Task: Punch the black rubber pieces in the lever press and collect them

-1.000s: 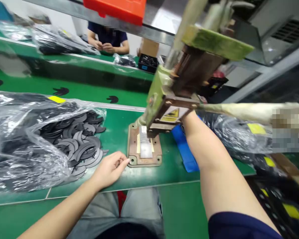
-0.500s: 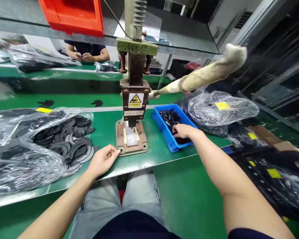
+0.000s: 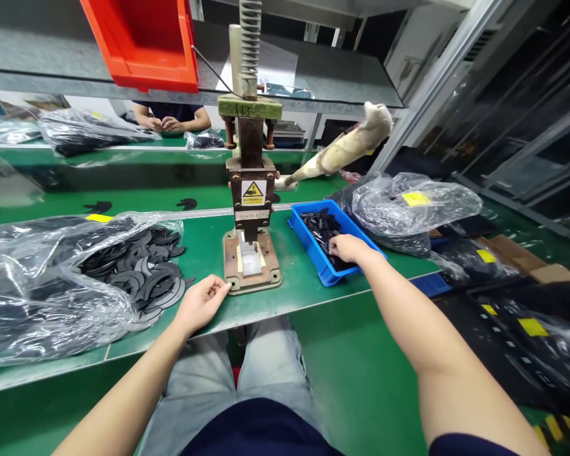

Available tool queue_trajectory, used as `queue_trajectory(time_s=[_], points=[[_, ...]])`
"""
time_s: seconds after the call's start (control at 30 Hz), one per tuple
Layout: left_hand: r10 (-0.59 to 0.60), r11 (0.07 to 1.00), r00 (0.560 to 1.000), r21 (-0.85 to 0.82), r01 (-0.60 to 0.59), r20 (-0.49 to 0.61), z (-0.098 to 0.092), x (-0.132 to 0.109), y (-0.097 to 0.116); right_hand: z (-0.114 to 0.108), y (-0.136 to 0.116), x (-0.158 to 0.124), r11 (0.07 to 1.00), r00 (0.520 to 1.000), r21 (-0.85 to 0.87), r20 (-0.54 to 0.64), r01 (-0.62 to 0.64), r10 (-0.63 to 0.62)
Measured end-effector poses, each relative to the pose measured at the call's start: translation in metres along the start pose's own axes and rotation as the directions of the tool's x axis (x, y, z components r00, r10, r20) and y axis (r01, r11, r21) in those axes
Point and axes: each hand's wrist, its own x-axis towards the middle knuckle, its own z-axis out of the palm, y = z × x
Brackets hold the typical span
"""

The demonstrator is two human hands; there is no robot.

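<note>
My left hand [image 3: 203, 305] rests on the green bench with its fingers curled and nothing visible in them. Its thumb lies at the front left corner of the hand press [image 3: 253, 265]. My right hand [image 3: 346, 247] reaches into a blue bin [image 3: 330, 273] of small black parts [image 3: 319, 227]. Its fingers are bent down among the parts, and the fingertips are hidden. Under the press ram, a pale metal plate [image 3: 251, 262] sits on the base. Left of my left hand, flat black crescent-shaped pieces [image 3: 154, 278] spill from a clear plastic bag [image 3: 76, 316].
The press lever [image 3: 335, 155] slants up to the right above the bench. A red bin [image 3: 152, 76] sits on the shelf overhead. Bagged black goods [image 3: 408, 206] lie beyond the blue bin. Across the bench, another person's hands [image 3: 164, 124] are close together.
The camera view has shifted, so the shelf and red bin appear lower and the lever end further left. My left hand stays by the press; my right hand remains in the blue bin.
</note>
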Motion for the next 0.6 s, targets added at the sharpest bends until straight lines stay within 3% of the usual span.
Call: queue_trajectory(time_s=[0.1, 0.2, 0.3, 0.4, 0.47, 0.6], points=[[0.008, 1.0, 1.0, -0.015, -0.008, -0.009, 0.0, 0.0, -0.001, -0.006, 0.007, -0.008, 0.983, 0.983, 0.178, -0.182, 0.033, 0.0], [0.01, 0.999, 1.0, -0.03, -0.011, -0.021, -0.002, 0.0, 0.0, -0.014, 0.01, -0.021, 0.912, 0.917, 0.394, -0.394, 0.112, 0.058], [0.009, 0.997, 0.997, -0.07, -0.014, -0.082, -0.004, -0.001, 0.009, -0.014, -0.004, -0.04, 0.755, 0.812, 0.599, -0.562, 0.268, 0.158], [0.049, 0.996, 0.979, -0.068, -0.064, -0.196, -0.002, -0.006, 0.031, 0.005, -0.046, -0.067, 0.535, 0.745, 0.717, -0.629, 0.447, 0.222], [0.15, 0.984, 0.963, -0.058, -0.167, -0.224, 0.002, -0.012, 0.054, 0.028, -0.085, -0.087, 0.387, 0.762, 0.771, -0.61, 0.506, 0.217], [0.345, 0.925, 0.926, -0.114, -0.363, -0.15, 0.016, -0.019, 0.095, 0.074, -0.161, -0.122, 0.14, 0.866, 0.872, -0.486, 0.47, 0.119]])
